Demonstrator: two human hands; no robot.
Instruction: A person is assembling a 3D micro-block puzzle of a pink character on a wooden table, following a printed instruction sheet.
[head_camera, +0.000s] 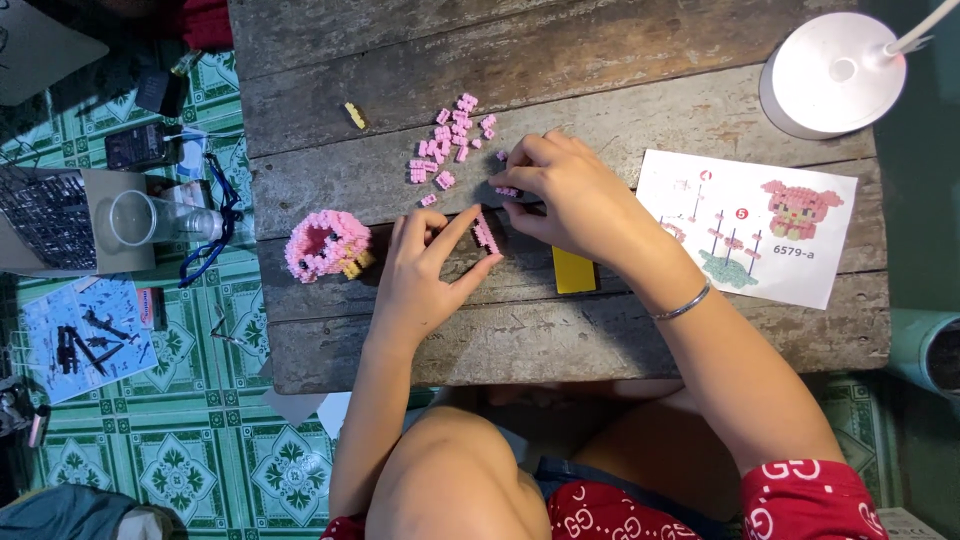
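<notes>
My left hand (425, 268) rests on the wooden table (600, 330) and pinches a small flat assembly of pink bricks (486, 232) between thumb and forefinger. My right hand (560, 190) is just to its right, fingertips closed on a tiny pink brick (507, 191). A loose pile of small pink bricks (450, 140) lies just beyond both hands. A round, hollow pink brick model (325, 243) with a yellow part at its base sits left of my left hand.
A printed instruction sheet (750, 225) lies at the right, a white lamp base (830, 75) behind it. A yellow flat piece (573, 270) sits under my right wrist and a single yellow brick (355, 115) far left. Clutter and a plastic cup (135, 218) lie on the tiled floor.
</notes>
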